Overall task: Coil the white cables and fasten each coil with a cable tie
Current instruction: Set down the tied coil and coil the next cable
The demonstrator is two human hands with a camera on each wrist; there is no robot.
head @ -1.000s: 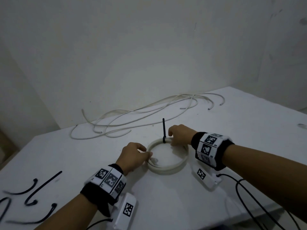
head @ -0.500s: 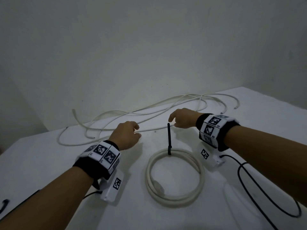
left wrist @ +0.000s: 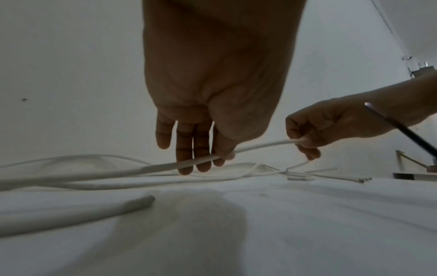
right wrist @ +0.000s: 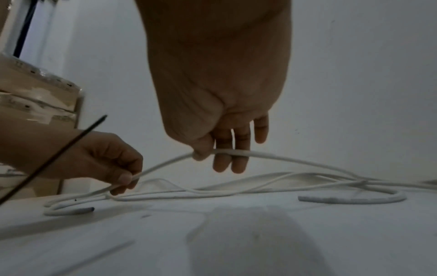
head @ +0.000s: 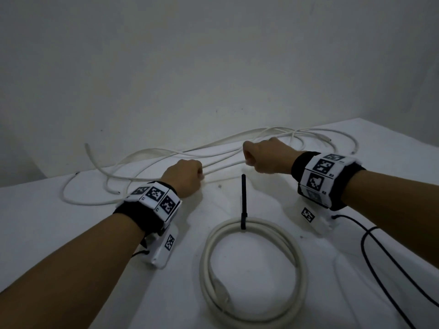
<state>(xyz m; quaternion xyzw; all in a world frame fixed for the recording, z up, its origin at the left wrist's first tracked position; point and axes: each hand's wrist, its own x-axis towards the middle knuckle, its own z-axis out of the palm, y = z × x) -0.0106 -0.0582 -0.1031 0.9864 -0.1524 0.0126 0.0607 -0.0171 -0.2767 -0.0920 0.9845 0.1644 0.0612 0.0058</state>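
A smooth, round white cable (head: 223, 162) runs between the two hands at the far middle of the table, lifted just clear of the surface. The left hand (head: 184, 178) pinches it between thumb and fingers (left wrist: 184, 164), the other fingers hanging below the strand. The right hand (head: 266, 157) grips the same strand further right, thumb pressed over it and fingers curled behind; the wrist views show this plainly, while from the head only the backs of both fists show. The stretch between the hands sags slightly.

Beyond and to either side, the loose cables (head: 147, 167) sprawl in long, overlapping curves along the far edge of the table, several cut ends lying free. Which strand joins the held one is hard to tell in the tangle.

Near the middle lies a finished coil (head: 251, 269), several turns of the same pale, matte cable in a flat ring. A black cable tie (head: 243, 203) clamps its far side, the stiff thin tail standing upright and crossing both wrist views as a dark line.

The table (head: 71, 233) is white and matte, faintly scuffed. Both wrists carry black bands with black-and-white square markers (head: 154, 198), and thin black cords (head: 384, 252) trail off the near right edge, cut by the frame. In the right wrist view, taped cardboard boxes (right wrist: 35, 97) stand at the left, partly behind the left forearm. The light is dim, and the near foreground is blurred.
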